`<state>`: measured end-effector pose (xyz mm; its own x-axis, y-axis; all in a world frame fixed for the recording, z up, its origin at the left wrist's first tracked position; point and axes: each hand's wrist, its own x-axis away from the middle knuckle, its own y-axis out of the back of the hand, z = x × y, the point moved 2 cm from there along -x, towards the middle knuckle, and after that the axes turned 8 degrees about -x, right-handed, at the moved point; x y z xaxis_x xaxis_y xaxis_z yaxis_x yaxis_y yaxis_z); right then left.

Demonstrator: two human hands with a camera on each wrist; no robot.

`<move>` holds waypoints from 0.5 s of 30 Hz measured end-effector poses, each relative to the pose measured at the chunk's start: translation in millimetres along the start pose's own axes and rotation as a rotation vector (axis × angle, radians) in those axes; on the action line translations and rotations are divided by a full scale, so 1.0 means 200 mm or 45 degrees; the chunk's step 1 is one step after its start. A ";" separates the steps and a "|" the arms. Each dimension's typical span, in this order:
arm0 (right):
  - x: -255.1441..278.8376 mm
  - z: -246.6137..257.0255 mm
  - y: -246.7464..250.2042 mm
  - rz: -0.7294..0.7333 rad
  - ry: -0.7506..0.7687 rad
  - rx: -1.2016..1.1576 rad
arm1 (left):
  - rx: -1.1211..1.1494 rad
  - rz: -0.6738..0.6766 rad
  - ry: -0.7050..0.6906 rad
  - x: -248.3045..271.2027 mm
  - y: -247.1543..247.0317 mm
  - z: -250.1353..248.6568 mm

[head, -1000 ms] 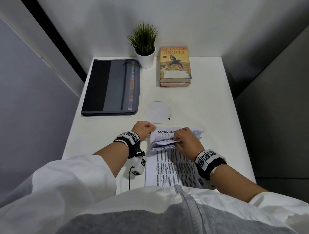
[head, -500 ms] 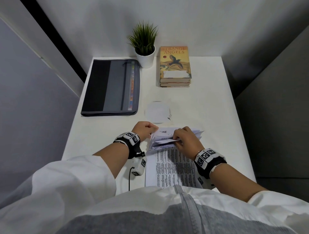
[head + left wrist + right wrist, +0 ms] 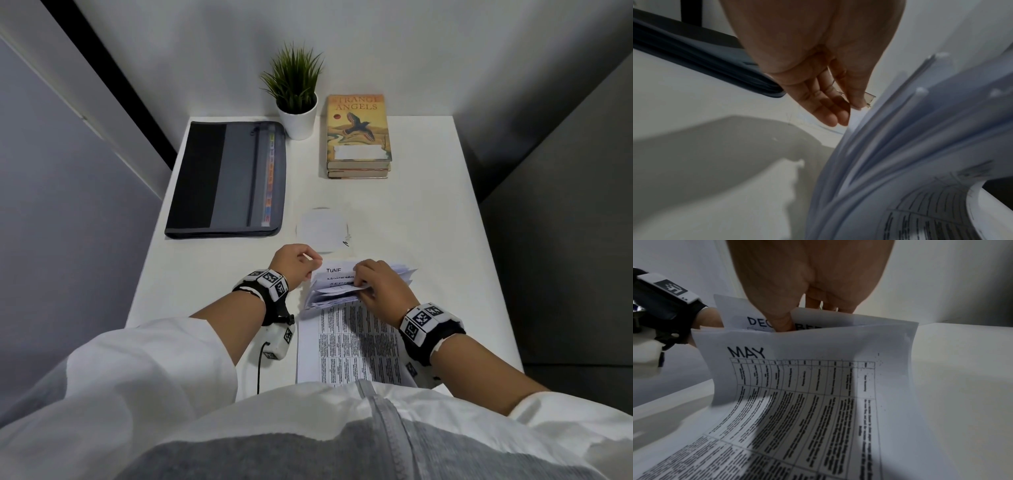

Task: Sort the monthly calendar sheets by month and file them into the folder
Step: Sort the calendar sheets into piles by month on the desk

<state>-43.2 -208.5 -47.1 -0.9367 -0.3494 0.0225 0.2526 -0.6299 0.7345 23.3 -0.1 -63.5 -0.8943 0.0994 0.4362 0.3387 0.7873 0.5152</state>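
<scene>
Most calendar sheets point(image 3: 346, 291) hidden beneath right hand point(image 3: 380, 291).

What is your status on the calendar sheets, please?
Right hand thumbing through sheets, MAY in front. Left hand pinching the stack's left edge. Folder closed, nothing filed. Nothing in the way.

Office desk point(image 3: 411, 222): folder point(image 3: 239, 178), books point(image 3: 358, 137), potted plant point(image 3: 296, 92).

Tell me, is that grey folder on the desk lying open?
No, the grey folder lies flat and closed at the desk's far left, with no sheets in it visible.
</scene>
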 end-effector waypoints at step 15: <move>-0.02 -0.01 -0.01 0.040 -0.019 0.021 | 0.154 0.230 -0.068 0.04 0.00 0.00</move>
<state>-39.9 -207.0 -50.3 -0.9319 -0.3584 0.0554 0.2777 -0.6072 0.7444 16.8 0.0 -60.5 -0.8377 0.2749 0.4719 0.4602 0.8206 0.3389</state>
